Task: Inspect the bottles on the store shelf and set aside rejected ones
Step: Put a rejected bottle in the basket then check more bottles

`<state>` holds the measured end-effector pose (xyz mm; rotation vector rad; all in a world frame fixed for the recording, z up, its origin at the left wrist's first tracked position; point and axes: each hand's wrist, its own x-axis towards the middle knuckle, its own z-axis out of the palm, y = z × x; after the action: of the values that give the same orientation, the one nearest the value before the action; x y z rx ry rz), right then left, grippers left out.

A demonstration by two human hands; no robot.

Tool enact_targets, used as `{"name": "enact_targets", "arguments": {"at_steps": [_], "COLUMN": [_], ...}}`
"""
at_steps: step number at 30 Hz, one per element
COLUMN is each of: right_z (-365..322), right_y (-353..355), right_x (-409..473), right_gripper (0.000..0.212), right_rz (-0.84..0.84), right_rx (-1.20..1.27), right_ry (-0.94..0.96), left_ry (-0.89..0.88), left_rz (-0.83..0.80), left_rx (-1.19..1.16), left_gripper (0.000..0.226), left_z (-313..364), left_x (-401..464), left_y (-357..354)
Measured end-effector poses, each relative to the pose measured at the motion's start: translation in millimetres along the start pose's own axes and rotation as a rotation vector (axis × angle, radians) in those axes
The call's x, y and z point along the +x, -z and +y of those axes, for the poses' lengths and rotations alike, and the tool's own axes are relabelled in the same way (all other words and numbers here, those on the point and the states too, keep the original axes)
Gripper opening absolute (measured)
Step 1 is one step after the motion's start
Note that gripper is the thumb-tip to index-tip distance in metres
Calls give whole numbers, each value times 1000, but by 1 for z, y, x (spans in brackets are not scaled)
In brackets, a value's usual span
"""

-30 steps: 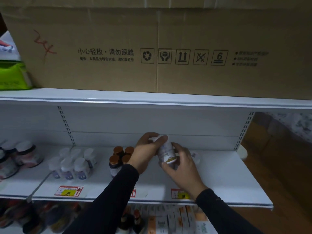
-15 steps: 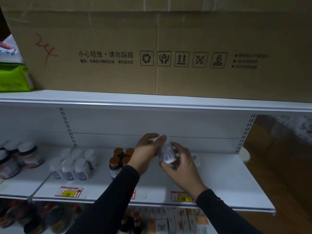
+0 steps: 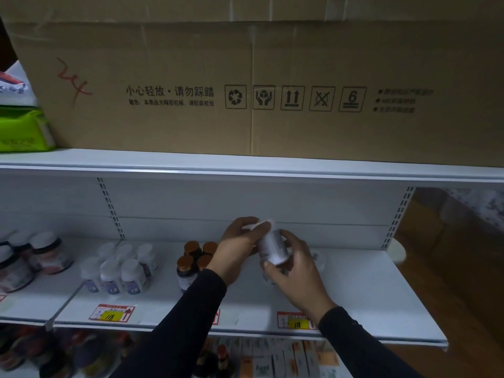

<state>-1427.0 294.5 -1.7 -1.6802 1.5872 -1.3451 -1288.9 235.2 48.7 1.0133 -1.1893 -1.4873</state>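
A small white bottle [image 3: 272, 245] with a pale label is tilted above the middle shelf [image 3: 368, 290], held between both hands. My left hand [image 3: 240, 246] grips its cap end from the left, thumb over the top. My right hand [image 3: 294, 271] curls around its lower end from the right and below. Another white bottle [image 3: 319, 259] stands partly hidden behind my right hand. To the left stand copper-capped dark bottles [image 3: 191, 259] and a cluster of white-capped bottles [image 3: 122, 271].
A large cardboard box [image 3: 245, 85] fills the upper shelf, with a green pack [image 3: 23, 130] at its left. Dark jars with white lids [image 3: 41, 255] stand far left. Price tags [image 3: 111, 313] line the shelf edge. Boxes and bottles [image 3: 272, 361] sit on the shelf below.
The bottle has been turned in my hands: its label face rotated, with a barcode showing half a second ago and a plainer side now. Both hands stay in about the same place.
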Motion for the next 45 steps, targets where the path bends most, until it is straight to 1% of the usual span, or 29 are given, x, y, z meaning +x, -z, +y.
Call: {"name": "enact_targets", "arguments": {"at_steps": [5, 8, 9, 11, 12, 13, 15, 18, 22, 24, 27, 28, 30, 34, 36, 40, 42, 45], "right_z": [0, -1, -2, 0, 1, 1, 2, 1, 0, -3, -4, -3, -2, -2, -3, -5, -5, -7], "right_y": [3, 3, 2, 0, 0, -1, 0, 2, 3, 3, 2, 1, 0, 5, 7, 7, 6, 5], "right_x": [-1, -1, -1, -1, -1, -1, -1, -2, 0, -1, -1, -1, 1, 0, 0, 0, 0, 1], "right_gripper": [45, 42, 46, 65, 71, 73, 66, 44, 39, 42, 72, 76, 74, 52, 47, 47, 48, 60], "right_rz": [-41, -50, -53, -52, -50, -45, -28, -43, -66, -71, -73, -69, -53, -53, -51, -43, -37, -38], "right_rx": [69, 59, 59, 57, 53, 42, 31, 48, 40, 52, 24, 17, 9, 20, 23, 19, 25, 32], "right_ry": [-15, -26, -26, -30, -30, -27, -10, -2, -26, -33, -39, -41, -37, -7, -13, -36, -46, -41], "left_ry": [20, 16, 15, 11, 10, 9, 11, 31, 24, 15, 3, -3, -20, -27, -26, -50, -65, -45], "left_rz": [-53, -38, -29, -5, 8, 14, 10, -21, -54, -39, 8, 17, 20, 1, -19, -14, -25, -66], "left_rx": [-18, -5, -7, -20, -24, -26, -18, -22, -3, -11, -14, -1, 44, 103, 119, 147, 177, 213], "left_gripper": [28, 26, 26, 28, 31, 34, 36, 28, 23, 26, 37, 39, 39, 30, 29, 20, 19, 23], "left_z": [8, 9, 10, 9, 8, 8, 6, 8, 9, 9, 9, 8, 8, 12, 12, 11, 9, 5], "left_x": [-1, -1, -1, -1, -1, -1, 0, -1, -2, -2, -2, -2, -2, -6, -7, -7, -6, -4], "left_y": [2, 4, 4, 3, 3, 3, 2, 2, 3, 4, 2, 1, -2, 0, 1, 1, 1, 2]}}
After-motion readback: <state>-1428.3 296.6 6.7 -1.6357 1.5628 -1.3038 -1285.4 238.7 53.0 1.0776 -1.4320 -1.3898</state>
